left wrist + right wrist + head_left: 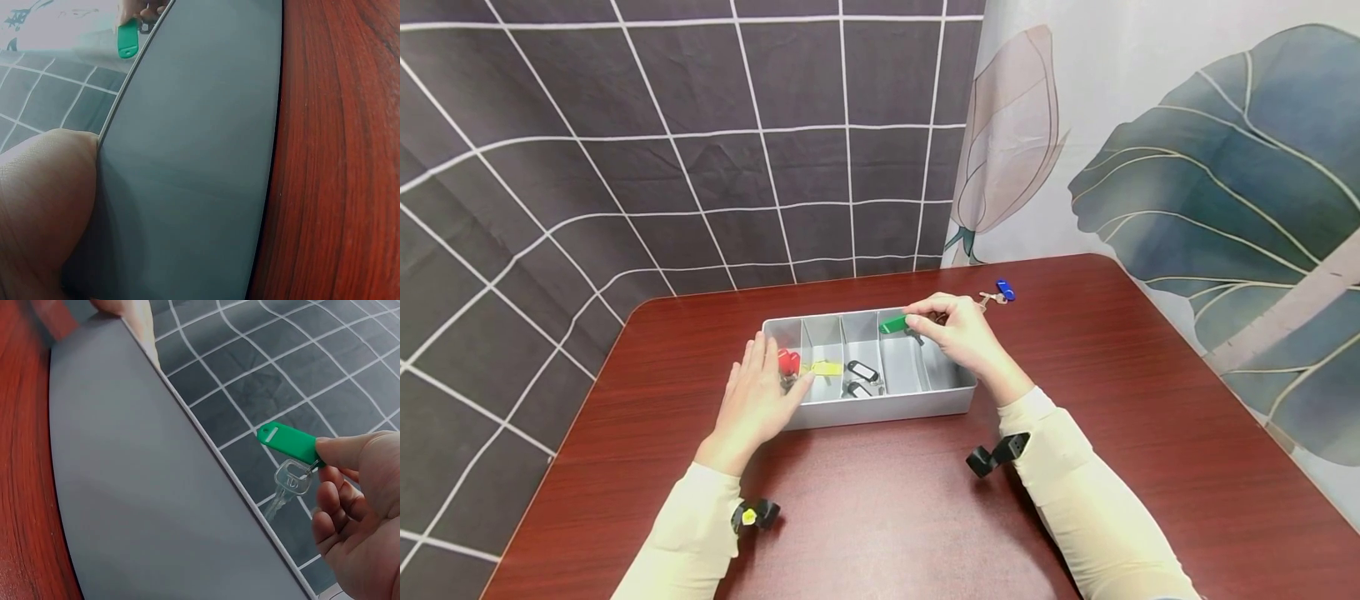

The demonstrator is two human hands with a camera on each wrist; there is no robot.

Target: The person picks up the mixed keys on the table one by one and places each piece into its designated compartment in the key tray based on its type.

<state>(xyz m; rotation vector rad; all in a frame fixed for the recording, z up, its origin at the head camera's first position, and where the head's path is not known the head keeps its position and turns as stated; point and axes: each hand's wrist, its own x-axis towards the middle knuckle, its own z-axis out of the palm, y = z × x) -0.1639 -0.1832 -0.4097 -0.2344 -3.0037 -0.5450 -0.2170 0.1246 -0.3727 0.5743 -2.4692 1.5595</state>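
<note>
Between thumb and fingers my right hand (pixel 957 332) pinches a green key tag (pixel 289 442), and a key (pixel 288 486) dangles from its ring. It is above the fourth compartment of a grey divided tray (pixel 880 410). My left hand (pixel 756 400) rests at the tray's left end, fingers straight, thumb over the near rim. Inside the tray, a red key tag (pixel 788 362) lies in the leftmost compartment. A yellow key tag (pixel 827 368) is in the second. Two black-framed key tags (pixel 862 371) with white labels lie in the third.
Beyond the tray's right end, a blue key tag (pixel 1006 290) with keys (pixel 992 297) lies on the reddish wooden table (pixel 1112 375). A dark gridded curtain (pixel 700 167) and a leaf-printed one (pixel 1210 183) hang behind the table's far edge.
</note>
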